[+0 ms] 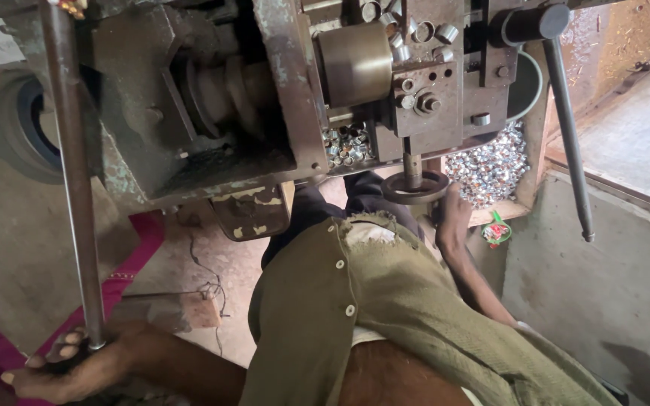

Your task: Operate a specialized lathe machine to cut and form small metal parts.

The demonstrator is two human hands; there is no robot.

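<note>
While your left hand (pixel 69 365) wrapped its fingers around the lower end of the long steel lever (pixel 73 173), the rod ran up from your grip, tilted slightly, to the top left of the old press machine (pixel 212 98). Your right hand (pixel 451 218) reached forward under the machine's head, resting against the round metal ring (pixel 415 188) at the foot of the short vertical shaft (pixel 412 162); whether those fingers were closed on anything could not be told, since they were hidden behind the ring and your arm. Just beyond that hand lay a heap of small shiny metal caps (pixel 490 169) in a wooden tray (pixel 499 213), and a smaller cluster of the same caps (pixel 346 144) sat on the machine bed to the left of the shaft. A second handle (pixel 569 135) hung down on the right side, untouched and well apart from both hands. Your olive green shirt (pixel 385 316), torn near the collar, filled the lower middle of the view, and a pink cloth (pixel 133 256) lay on the floor beside your left arm.
</note>
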